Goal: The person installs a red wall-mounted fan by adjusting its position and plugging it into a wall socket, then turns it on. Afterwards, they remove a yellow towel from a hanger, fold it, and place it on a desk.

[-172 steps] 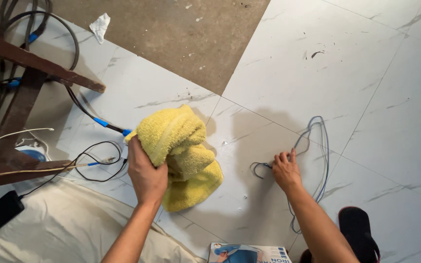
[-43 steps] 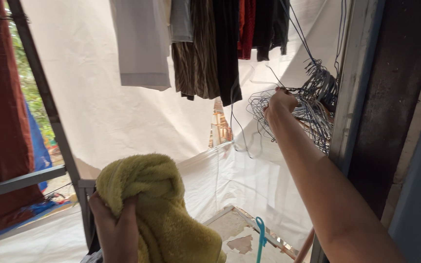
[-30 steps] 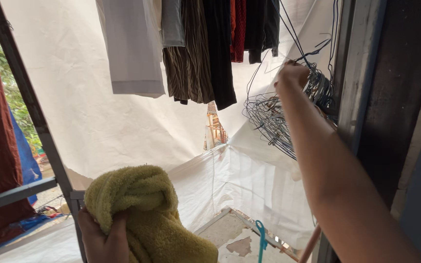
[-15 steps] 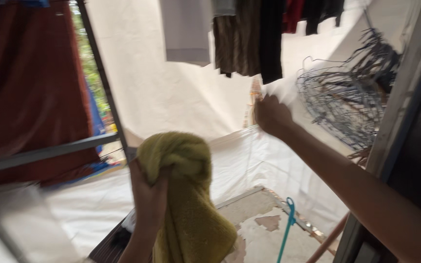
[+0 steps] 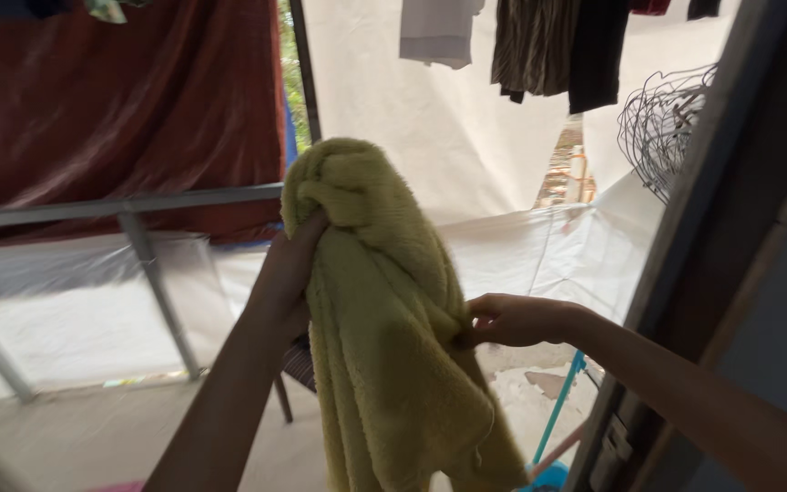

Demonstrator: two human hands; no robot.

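— What are the hands doing?

— The left hand is closed around the upper part of a fluffy yellow-green terry towel, fingers wrapped into the bunched top, holding it up at chest height. The right hand pinches the towel's right edge lower down, thumb and fingers shut on the cloth.

— How does the towel hang?

— It drapes downward between the two hands in loose folds, its lower end reaching the bottom of the view.

— And around it?

— Behind the left hand, a grey metal rail runs across a dark red curtain. A white sheet hangs farther back. Above it are hanging clothes. To the upper right, a tangle of wire hangers sits beside a dark door frame.
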